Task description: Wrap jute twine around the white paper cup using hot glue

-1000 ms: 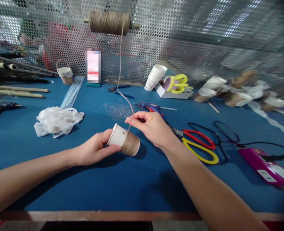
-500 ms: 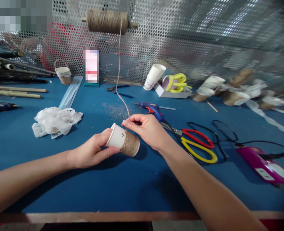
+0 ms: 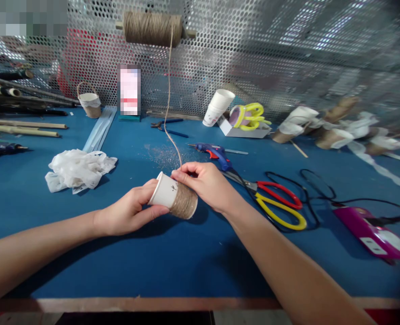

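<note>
A white paper cup (image 3: 164, 192) lies tilted on its side above the table, its lower half wrapped in brown twine. My left hand (image 3: 132, 210) grips it at the rim, thumb outside and fingers partly hidden in or behind the cup. My right hand (image 3: 203, 183) is closed at the cup's upper side, pinching the twine (image 3: 173, 140) between thumb and forefinger where it meets the wrapped part. From there the strand runs up to a twine spool (image 3: 152, 29) mounted on a rod at the mesh wall.
Beyond my right hand lie a blue glue gun (image 3: 213, 153), scissors (image 3: 279, 205) with red and yellow handles, and a purple power strip (image 3: 372, 232) with black cable. White lace (image 3: 80, 169) is heaped at left. Stacked cups (image 3: 217, 108), pliers (image 3: 169, 128) and decorated small baskets (image 3: 90, 106) stand or lie at the back.
Hardly anything differs. My right hand has shifted very slightly against the cup's twine-wrapped side, and the view has moved a little. Both hands keep their hold.
</note>
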`<action>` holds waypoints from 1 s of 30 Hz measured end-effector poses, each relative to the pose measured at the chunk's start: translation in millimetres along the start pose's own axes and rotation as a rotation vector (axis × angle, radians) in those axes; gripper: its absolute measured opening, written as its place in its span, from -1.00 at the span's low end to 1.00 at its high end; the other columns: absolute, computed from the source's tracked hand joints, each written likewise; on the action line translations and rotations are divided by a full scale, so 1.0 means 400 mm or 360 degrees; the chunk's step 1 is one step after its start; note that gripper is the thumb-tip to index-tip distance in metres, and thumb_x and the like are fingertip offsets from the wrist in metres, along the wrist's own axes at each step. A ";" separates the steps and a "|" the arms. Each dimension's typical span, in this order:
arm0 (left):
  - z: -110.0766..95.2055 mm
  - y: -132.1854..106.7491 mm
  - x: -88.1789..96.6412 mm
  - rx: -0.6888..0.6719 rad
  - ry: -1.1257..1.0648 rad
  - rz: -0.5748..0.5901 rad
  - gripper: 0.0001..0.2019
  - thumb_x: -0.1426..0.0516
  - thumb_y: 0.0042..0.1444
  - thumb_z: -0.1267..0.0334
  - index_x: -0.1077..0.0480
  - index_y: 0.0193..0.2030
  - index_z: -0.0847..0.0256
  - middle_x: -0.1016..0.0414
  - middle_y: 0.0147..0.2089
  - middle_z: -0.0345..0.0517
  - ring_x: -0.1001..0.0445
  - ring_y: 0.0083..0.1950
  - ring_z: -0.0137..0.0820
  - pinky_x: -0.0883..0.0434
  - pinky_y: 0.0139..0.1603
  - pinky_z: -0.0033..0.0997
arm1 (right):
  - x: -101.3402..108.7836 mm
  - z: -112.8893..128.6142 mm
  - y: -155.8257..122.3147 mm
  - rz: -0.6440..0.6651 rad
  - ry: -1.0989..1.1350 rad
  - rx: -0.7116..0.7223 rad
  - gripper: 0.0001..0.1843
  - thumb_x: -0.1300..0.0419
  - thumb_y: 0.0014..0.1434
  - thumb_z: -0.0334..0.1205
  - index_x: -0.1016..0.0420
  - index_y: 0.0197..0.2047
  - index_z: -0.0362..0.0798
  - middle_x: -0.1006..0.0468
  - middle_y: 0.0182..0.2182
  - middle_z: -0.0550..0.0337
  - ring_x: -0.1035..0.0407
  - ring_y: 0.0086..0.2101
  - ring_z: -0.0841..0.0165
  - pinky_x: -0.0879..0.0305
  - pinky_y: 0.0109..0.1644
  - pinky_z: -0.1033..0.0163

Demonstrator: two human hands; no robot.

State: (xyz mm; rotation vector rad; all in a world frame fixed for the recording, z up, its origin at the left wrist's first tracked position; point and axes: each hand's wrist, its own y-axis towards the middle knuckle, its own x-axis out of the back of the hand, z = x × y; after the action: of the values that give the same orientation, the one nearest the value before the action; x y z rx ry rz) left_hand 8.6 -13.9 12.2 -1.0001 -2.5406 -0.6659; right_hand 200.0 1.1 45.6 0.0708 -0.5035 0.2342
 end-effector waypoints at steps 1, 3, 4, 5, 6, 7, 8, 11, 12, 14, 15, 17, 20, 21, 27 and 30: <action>0.001 -0.001 -0.001 0.0039 -0.0027 -0.0009 -0.85 -0.01 0.17 0.30 -0.32 -0.20 0.33 -0.36 -0.23 -0.03 -0.34 -0.21 -0.36 -0.33 -0.11 -0.42 | -0.001 0.000 0.000 -0.0005 -0.0011 -0.0005 -0.72 -0.15 0.05 -0.05 -0.38 -0.52 -0.09 -0.37 -0.58 0.29 -0.18 -0.54 0.47 -0.11 -0.45 0.30; 0.001 -0.001 -0.002 0.0127 -0.0097 -0.0028 -0.83 -0.01 0.17 0.27 -0.31 -0.19 0.34 -0.34 -0.25 -0.06 -0.32 -0.25 -0.39 -0.33 -0.16 -0.44 | -0.002 0.001 -0.001 -0.0029 -0.0047 -0.0013 -0.72 -0.15 0.06 -0.04 -0.33 -0.53 -0.07 -0.33 -0.59 0.31 -0.16 -0.55 0.47 -0.09 -0.46 0.30; 0.002 -0.001 -0.003 0.0168 -0.0137 -0.0034 -0.82 -0.01 0.17 0.26 -0.31 -0.19 0.34 -0.34 -0.25 -0.07 -0.31 -0.26 -0.40 -0.33 -0.16 -0.45 | -0.003 0.001 -0.001 -0.0043 -0.0069 -0.0019 -0.71 -0.14 0.06 -0.04 -0.30 -0.52 -0.06 -0.31 -0.59 0.32 -0.14 -0.55 0.47 -0.08 -0.46 0.30; 0.002 -0.001 -0.003 0.0201 -0.0178 -0.0041 -0.82 -0.01 0.17 0.25 -0.30 -0.19 0.33 -0.33 -0.26 -0.09 -0.31 -0.26 -0.41 -0.33 -0.17 -0.46 | -0.003 0.001 -0.001 -0.0052 -0.0093 -0.0026 -0.71 -0.13 0.07 -0.03 -0.28 -0.52 -0.06 -0.29 -0.59 0.33 -0.13 -0.55 0.47 -0.07 -0.46 0.30; 0.002 0.000 -0.003 0.0227 -0.0218 -0.0043 -0.81 -0.02 0.17 0.24 -0.30 -0.18 0.33 -0.32 -0.27 -0.10 -0.31 -0.26 -0.41 -0.33 -0.17 -0.46 | -0.004 0.000 -0.001 -0.0051 -0.0118 -0.0036 -0.70 -0.12 0.08 -0.03 -0.26 -0.52 -0.05 -0.28 -0.59 0.33 -0.12 -0.55 0.47 -0.07 -0.46 0.30; 0.002 0.000 -0.003 0.0247 -0.0252 -0.0045 -0.81 -0.02 0.16 0.24 -0.29 -0.18 0.33 -0.32 -0.27 -0.11 -0.31 -0.26 -0.41 -0.33 -0.17 -0.46 | -0.005 -0.001 -0.001 -0.0046 -0.0144 -0.0047 -0.69 -0.10 0.10 -0.02 -0.24 -0.52 -0.05 -0.27 -0.60 0.33 -0.12 -0.54 0.47 -0.06 -0.45 0.30; 0.003 0.001 -0.003 0.0262 -0.0279 -0.0047 -0.82 -0.02 0.16 0.24 -0.29 -0.18 0.33 -0.32 -0.28 -0.11 -0.31 -0.26 -0.40 -0.33 -0.17 -0.45 | -0.006 -0.002 -0.001 -0.0033 -0.0170 -0.0060 -0.68 -0.08 0.12 -0.02 -0.23 -0.53 -0.04 -0.26 -0.60 0.33 -0.11 -0.54 0.46 -0.06 -0.45 0.29; 0.005 0.002 -0.004 0.0280 -0.0314 -0.0037 -0.82 -0.01 0.16 0.24 -0.29 -0.20 0.32 -0.33 -0.28 -0.10 -0.33 -0.25 -0.39 -0.33 -0.15 -0.42 | -0.008 -0.005 0.000 0.0023 -0.0233 -0.0101 -0.67 -0.03 0.16 -0.02 -0.20 -0.53 -0.03 -0.25 -0.61 0.33 -0.11 -0.55 0.45 -0.04 -0.46 0.29; 0.007 0.002 -0.005 0.0284 -0.0312 -0.0032 -0.82 -0.02 0.16 0.23 -0.28 -0.20 0.32 -0.33 -0.28 -0.10 -0.33 -0.25 -0.38 -0.33 -0.15 -0.41 | -0.009 -0.005 0.000 0.0038 -0.0246 -0.0111 -0.67 -0.02 0.16 -0.02 -0.19 -0.53 -0.03 -0.24 -0.62 0.33 -0.11 -0.55 0.45 -0.03 -0.47 0.29; 0.008 0.001 -0.006 0.0292 -0.0308 -0.0025 -0.82 -0.02 0.15 0.23 -0.28 -0.21 0.32 -0.34 -0.27 -0.09 -0.34 -0.25 -0.37 -0.33 -0.17 -0.40 | -0.009 -0.004 0.000 0.0054 -0.0264 -0.0122 -0.67 -0.01 0.17 -0.03 -0.16 -0.53 -0.02 -0.22 -0.63 0.35 -0.10 -0.56 0.46 -0.02 -0.47 0.29; 0.007 0.000 -0.006 0.0293 -0.0309 -0.0025 -0.82 -0.01 0.15 0.22 -0.28 -0.21 0.32 -0.34 -0.27 -0.09 -0.34 -0.26 -0.37 -0.33 -0.18 -0.41 | -0.009 -0.004 0.000 0.0055 -0.0269 -0.0122 -0.67 -0.01 0.17 -0.03 -0.16 -0.53 -0.02 -0.21 -0.63 0.35 -0.10 -0.56 0.46 -0.02 -0.47 0.29; 0.005 -0.001 -0.006 0.0300 -0.0324 -0.0019 -0.81 -0.01 0.15 0.22 -0.28 -0.21 0.32 -0.35 -0.27 -0.08 -0.33 -0.29 -0.39 -0.33 -0.22 -0.42 | -0.009 -0.003 0.001 0.0054 -0.0273 -0.0122 -0.68 -0.01 0.17 -0.04 -0.15 -0.53 -0.02 -0.20 -0.63 0.35 -0.09 -0.56 0.46 -0.01 -0.47 0.29; 0.000 -0.003 -0.007 0.0324 -0.0386 -0.0008 -0.82 -0.05 0.13 0.24 -0.28 -0.21 0.33 -0.36 -0.30 -0.10 -0.34 -0.31 -0.42 -0.34 -0.26 -0.45 | -0.010 -0.004 0.002 0.0058 -0.0257 -0.0122 -0.68 -0.02 0.17 -0.04 -0.15 -0.53 -0.01 -0.19 -0.62 0.35 -0.09 -0.56 0.46 0.00 -0.47 0.29; -0.001 -0.004 -0.007 0.0326 -0.0410 -0.0010 -0.81 -0.07 0.11 0.25 -0.28 -0.20 0.32 -0.37 -0.29 -0.09 -0.35 -0.30 -0.42 -0.34 -0.25 -0.45 | -0.011 -0.004 0.003 0.0059 -0.0247 -0.0123 -0.68 -0.02 0.17 -0.04 -0.14 -0.53 -0.01 -0.19 -0.63 0.36 -0.08 -0.56 0.46 0.00 -0.47 0.29; 0.002 -0.004 -0.013 0.0366 -0.0476 -0.0067 -0.74 -0.18 0.00 0.27 -0.30 -0.17 0.32 -0.45 -0.23 -0.06 -0.42 -0.21 -0.34 -0.37 -0.11 -0.37 | -0.016 -0.010 0.005 0.0059 -0.0162 -0.0153 -0.67 -0.05 0.15 -0.02 -0.15 -0.54 -0.02 -0.19 -0.63 0.36 -0.07 -0.56 0.47 0.01 -0.48 0.29; -0.001 -0.002 -0.008 0.0397 -0.0549 -0.0059 -0.76 -0.16 0.01 0.28 -0.32 -0.18 0.33 -0.46 -0.25 -0.07 -0.41 -0.25 -0.37 -0.37 -0.17 -0.40 | -0.016 -0.017 0.007 0.0053 -0.0098 -0.0185 -0.66 -0.07 0.13 -0.01 -0.17 -0.54 -0.03 -0.19 -0.63 0.36 -0.06 -0.57 0.48 0.02 -0.50 0.30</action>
State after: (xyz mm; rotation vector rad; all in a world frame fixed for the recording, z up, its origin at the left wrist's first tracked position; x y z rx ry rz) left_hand 10.3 -16.4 10.9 -1.0558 -2.8515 -0.1858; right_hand 196.8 3.3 36.7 -0.0435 -0.5792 0.2353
